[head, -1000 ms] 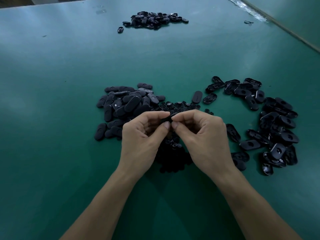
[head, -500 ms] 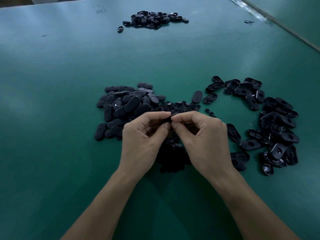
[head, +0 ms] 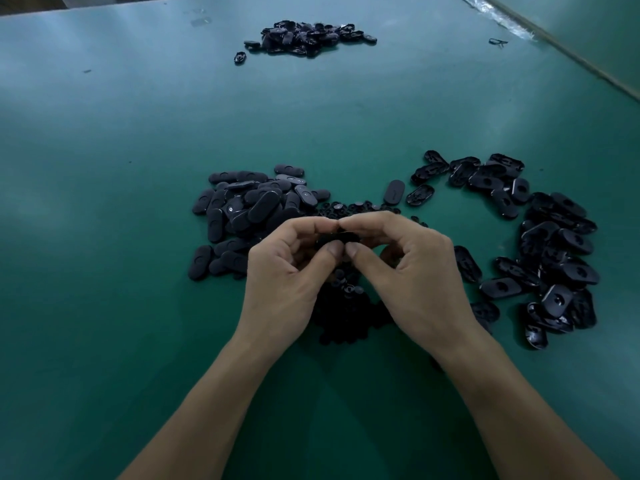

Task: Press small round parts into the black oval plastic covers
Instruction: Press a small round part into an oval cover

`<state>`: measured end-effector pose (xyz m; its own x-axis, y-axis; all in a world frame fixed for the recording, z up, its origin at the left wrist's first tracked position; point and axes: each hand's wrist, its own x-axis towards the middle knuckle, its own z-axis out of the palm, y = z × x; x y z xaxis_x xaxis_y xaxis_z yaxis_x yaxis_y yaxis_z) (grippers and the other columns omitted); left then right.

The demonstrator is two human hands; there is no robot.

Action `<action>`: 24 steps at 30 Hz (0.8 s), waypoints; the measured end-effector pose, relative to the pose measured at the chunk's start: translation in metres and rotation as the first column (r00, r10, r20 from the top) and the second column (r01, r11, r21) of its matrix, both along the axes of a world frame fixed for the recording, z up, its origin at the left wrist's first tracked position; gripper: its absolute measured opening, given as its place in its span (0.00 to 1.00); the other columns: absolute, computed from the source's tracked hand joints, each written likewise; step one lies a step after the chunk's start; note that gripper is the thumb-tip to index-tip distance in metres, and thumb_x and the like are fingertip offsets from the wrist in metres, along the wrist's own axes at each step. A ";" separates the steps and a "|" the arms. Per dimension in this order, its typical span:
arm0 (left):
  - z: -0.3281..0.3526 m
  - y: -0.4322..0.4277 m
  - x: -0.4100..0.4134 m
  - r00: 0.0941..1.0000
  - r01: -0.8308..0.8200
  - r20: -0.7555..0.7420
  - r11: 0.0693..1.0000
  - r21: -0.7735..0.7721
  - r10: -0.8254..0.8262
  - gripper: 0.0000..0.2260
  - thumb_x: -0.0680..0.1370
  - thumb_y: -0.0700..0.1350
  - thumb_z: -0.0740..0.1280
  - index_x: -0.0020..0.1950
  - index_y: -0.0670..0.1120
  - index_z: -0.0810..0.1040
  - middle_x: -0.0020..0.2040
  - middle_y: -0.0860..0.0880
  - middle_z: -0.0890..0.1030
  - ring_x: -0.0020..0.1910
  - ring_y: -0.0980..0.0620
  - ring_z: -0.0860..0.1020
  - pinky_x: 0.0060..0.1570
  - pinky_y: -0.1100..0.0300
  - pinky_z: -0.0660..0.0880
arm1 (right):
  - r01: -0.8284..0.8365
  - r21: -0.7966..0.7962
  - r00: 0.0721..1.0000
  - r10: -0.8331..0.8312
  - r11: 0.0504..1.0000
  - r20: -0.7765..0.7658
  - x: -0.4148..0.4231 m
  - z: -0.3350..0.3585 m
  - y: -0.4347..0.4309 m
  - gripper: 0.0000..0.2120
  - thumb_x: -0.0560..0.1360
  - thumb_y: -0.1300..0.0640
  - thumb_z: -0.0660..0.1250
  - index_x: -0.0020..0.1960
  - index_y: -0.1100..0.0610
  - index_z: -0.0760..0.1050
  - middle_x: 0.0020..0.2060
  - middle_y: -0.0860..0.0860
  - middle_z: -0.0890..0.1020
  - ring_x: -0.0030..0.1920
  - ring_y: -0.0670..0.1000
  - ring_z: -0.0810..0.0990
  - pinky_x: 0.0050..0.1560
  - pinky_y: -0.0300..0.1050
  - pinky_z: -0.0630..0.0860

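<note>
My left hand [head: 287,275] and my right hand [head: 412,271] meet above the middle of the green table, both pinching one black oval cover [head: 341,237] between thumbs and forefingers. Most of the cover is hidden by my fingers. Under and behind my hands lies a pile of small round parts [head: 346,306]. A heap of oval covers lying smooth side up [head: 249,206] is to the left. To the right, a looser spread of covers lying hollow side up [head: 554,244] curves around.
A third heap of black covers [head: 304,38] lies far back on the green table [head: 104,237]. A small dark clip [head: 498,42] sits near the table's right edge, beside a strip of clear plastic [head: 498,13].
Both hands stayed in place. The thumbs have shifted slightly together on the cover, and the fingertips now touch above it.
</note>
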<state>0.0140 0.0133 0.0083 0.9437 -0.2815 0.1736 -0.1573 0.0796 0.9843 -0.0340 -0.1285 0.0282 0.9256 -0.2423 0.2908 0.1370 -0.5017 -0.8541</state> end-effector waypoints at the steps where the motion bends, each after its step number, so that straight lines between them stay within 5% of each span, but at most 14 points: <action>1: 0.000 0.000 0.000 1.000 0.001 -0.004 1.000 -0.006 -0.001 0.10 0.77 0.33 0.70 0.53 0.47 0.81 0.45 0.51 0.86 0.44 0.57 0.83 0.44 0.66 0.78 | -0.008 0.022 1.000 0.008 1.000 -0.008 0.000 0.000 -0.001 0.12 0.74 0.61 0.73 0.55 0.49 0.83 0.45 0.41 0.84 0.47 0.42 0.82 0.46 0.32 0.77; 16: -0.004 0.002 0.002 1.000 -0.015 -0.016 1.000 -0.001 0.015 0.12 0.74 0.34 0.74 0.51 0.50 0.83 0.42 0.52 0.86 0.42 0.57 0.84 0.45 0.65 0.80 | 0.002 0.147 0.995 0.014 0.989 -0.102 0.000 0.001 -0.004 0.06 0.73 0.63 0.74 0.45 0.52 0.82 0.35 0.42 0.84 0.35 0.39 0.82 0.35 0.28 0.75; 24: -0.005 0.001 0.001 0.999 -0.051 0.001 0.999 -0.013 0.051 0.11 0.73 0.34 0.75 0.49 0.50 0.84 0.42 0.51 0.86 0.41 0.58 0.84 0.44 0.67 0.79 | 0.021 0.196 0.994 0.002 0.980 -0.113 0.002 0.001 -0.005 0.06 0.72 0.63 0.74 0.45 0.53 0.83 0.35 0.43 0.85 0.35 0.41 0.83 0.37 0.31 0.76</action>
